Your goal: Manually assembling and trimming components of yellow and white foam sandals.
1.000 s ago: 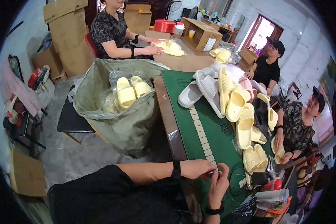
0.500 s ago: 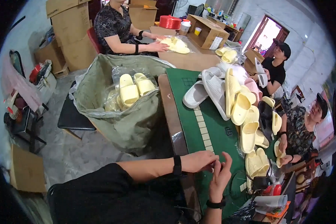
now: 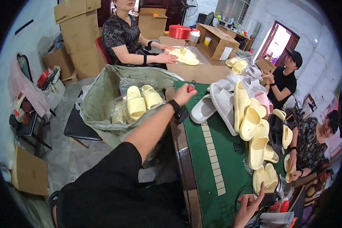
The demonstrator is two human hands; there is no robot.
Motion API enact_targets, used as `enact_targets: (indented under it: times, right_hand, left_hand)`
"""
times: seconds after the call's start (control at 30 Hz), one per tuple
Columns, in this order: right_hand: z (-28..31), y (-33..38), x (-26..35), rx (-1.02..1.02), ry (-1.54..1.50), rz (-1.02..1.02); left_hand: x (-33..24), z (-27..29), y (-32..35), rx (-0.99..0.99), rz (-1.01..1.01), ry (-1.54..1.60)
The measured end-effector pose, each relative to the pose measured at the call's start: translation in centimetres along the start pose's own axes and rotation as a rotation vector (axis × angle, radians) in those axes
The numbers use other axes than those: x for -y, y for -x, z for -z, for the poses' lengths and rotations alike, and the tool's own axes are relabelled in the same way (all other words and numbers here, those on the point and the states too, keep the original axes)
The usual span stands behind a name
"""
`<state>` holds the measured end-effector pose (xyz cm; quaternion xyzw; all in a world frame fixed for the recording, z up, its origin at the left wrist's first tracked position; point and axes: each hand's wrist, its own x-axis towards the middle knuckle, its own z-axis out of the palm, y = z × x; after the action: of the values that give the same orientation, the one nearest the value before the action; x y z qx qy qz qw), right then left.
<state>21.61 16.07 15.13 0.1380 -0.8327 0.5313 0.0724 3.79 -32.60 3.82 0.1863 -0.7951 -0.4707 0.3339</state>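
My left hand (image 3: 183,95) is closed on a small red and dark object (image 3: 191,87) at the far left corner of the green mat (image 3: 201,167). Its kind is too small to make out. Low on the right, my right hand (image 3: 247,208) has its index finger stretched out and apart from the thumb; the other fingers are curled and partly cut off by the picture's edge. Just beyond that fingertip lies a pair of cream slides (image 3: 266,178). More cream slides (image 3: 250,123) and grey slides (image 3: 222,104) are piled farther back on the mat.
A large grey-green sack (image 3: 102,89) with bagged cream slides (image 3: 136,102) stands left of the table. Across it, a person (image 3: 121,38) touches bagged slippers (image 3: 184,56) beside an open carton (image 3: 216,40). Two more people sit on the right, one handling a cream slide (image 3: 287,167).
My hands have parted. The left reached forward to the mat's far corner with the small red object; the right moved right and nearer. The view has shifted slightly.
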Motion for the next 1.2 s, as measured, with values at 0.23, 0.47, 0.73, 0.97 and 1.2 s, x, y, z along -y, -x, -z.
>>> enact_targets:
  times: [0.23,0.47,0.73,0.97,1.2]
  right_hand:
    - [0.4,-0.6,-1.8,0.11,0.188,0.016]
    - [-1.0,-1.4,-3.8,0.112,0.158,-0.041]
    - [-0.5,-1.1,-4.0,0.054,0.223,-0.128]
    - [-0.6,-0.4,-7.9,0.018,0.108,-0.281]
    - [-0.5,-0.6,-4.7,0.042,0.265,-0.146]
  left_hand:
    - [7.6,0.4,-4.3,-0.086,0.103,0.025]
    - [4.8,-4.7,-6.9,-0.076,-0.07,0.235]
    - [3.0,-8.9,-7.9,-0.094,0.027,-0.045]
    - [2.8,-9.7,-7.8,-0.12,-0.023,-0.136]
    - [2.6,-9.0,-7.1,-0.119,0.027,-0.113]
